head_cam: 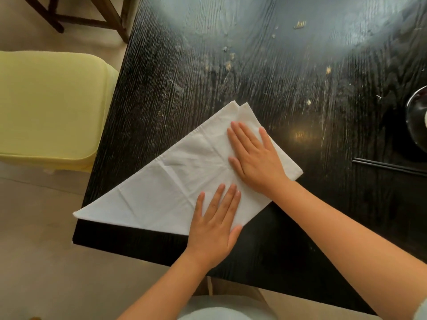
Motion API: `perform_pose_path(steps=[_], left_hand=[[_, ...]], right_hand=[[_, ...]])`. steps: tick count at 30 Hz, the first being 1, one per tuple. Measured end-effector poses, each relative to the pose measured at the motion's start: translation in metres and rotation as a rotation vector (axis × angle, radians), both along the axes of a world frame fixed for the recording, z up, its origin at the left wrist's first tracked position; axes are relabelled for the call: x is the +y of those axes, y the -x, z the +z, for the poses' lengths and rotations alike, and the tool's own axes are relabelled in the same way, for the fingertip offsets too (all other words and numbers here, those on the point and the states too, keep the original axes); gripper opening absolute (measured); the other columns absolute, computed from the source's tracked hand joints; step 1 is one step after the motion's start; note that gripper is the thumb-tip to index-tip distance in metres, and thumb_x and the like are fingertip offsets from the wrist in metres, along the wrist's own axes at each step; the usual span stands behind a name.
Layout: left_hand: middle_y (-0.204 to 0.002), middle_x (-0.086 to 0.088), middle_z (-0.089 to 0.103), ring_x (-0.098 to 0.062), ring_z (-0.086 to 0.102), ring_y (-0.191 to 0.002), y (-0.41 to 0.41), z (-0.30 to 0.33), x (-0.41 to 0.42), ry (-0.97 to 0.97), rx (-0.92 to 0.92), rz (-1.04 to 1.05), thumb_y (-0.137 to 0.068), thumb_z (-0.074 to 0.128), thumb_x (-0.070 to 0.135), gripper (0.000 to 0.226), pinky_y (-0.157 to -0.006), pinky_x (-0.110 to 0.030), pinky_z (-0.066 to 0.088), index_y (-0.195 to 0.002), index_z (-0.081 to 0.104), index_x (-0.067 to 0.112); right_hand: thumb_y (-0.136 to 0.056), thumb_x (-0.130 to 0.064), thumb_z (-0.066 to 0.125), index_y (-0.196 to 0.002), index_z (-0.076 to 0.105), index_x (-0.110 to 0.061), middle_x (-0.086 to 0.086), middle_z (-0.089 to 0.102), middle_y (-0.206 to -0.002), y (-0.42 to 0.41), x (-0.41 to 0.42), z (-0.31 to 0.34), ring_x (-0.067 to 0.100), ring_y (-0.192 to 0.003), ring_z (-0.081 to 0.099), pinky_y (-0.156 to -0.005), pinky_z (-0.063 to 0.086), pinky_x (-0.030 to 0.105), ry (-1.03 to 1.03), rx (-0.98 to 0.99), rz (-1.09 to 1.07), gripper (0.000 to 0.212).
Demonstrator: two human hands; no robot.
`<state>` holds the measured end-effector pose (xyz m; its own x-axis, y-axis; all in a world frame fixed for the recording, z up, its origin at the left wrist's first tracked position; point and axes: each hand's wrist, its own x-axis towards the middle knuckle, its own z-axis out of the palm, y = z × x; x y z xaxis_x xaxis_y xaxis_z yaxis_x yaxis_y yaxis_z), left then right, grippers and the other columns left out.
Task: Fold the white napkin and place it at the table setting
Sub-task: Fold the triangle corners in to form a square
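A white napkin [161, 181], folded into a triangle, lies flat on the dark wooden table [288, 93] near its left front corner. One tip of the napkin reaches the table's left edge. My left hand [216, 224] rests flat on the napkin's near edge, fingers together and stretched out. My right hand [254, 158] presses flat on the napkin's right part, fingers spread. Neither hand grips the cloth. At the far right edge sit part of a dark bowl [417, 118] and a pair of black chopsticks [390, 167].
A pale yellow cushioned seat [46, 107] stands left of the table. Wooden chair legs [92, 17] show at the top left. Small crumbs [299, 24] dot the far part of the tabletop. The floor is beige.
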<state>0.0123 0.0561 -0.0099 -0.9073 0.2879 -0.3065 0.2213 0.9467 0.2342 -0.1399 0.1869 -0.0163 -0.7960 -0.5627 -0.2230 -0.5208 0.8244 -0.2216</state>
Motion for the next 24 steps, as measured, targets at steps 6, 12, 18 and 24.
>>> perform_pose_path(steps=[6,12,18,24], left_hand=[[-0.159,0.001,0.006,-0.023,0.006,-0.146,-0.035,0.003,-0.016,0.005,-0.034,-0.142,-0.093,0.029,0.052,0.068,-0.109,-0.058,0.013,-0.15,0.014,0.019],[-0.159,0.002,0.009,-0.022,0.008,-0.146,-0.044,0.005,-0.019,0.0,-0.038,-0.142,-0.094,0.026,0.054,0.064,-0.11,-0.059,0.011,-0.15,0.016,0.024],[-0.159,0.0,0.01,-0.024,0.01,-0.146,-0.044,0.0,-0.02,-0.025,-0.013,-0.159,-0.093,0.022,0.059,0.064,-0.112,-0.06,0.006,-0.149,0.016,0.03],[-0.159,0.001,0.009,-0.024,0.009,-0.146,-0.044,0.001,-0.023,-0.02,-0.014,-0.188,-0.093,0.023,0.059,0.064,-0.112,-0.061,0.006,-0.149,0.016,0.028]], right_hand=[[-0.095,-0.043,0.024,-0.149,0.007,-0.013,0.002,0.005,-0.159,0.054,-0.032,-0.003,0.015,-0.145,0.002,-0.116,-0.002,0.046,-0.065,0.079,-0.091,0.064],[-0.094,-0.05,0.024,-0.149,0.011,-0.023,0.005,0.009,-0.159,0.045,-0.031,0.01,0.021,-0.146,0.004,-0.112,-0.005,0.057,-0.015,0.15,-0.144,0.063],[-0.095,-0.048,0.025,-0.149,0.011,-0.026,0.005,0.006,-0.157,-0.083,0.015,0.012,0.024,-0.145,0.004,-0.114,0.003,0.054,-0.027,0.074,0.042,0.06],[-0.093,-0.051,0.019,-0.148,0.006,-0.02,0.004,0.004,-0.155,-0.064,0.059,0.008,0.021,-0.143,0.002,-0.115,0.001,0.041,-0.164,0.041,-0.001,0.064]])
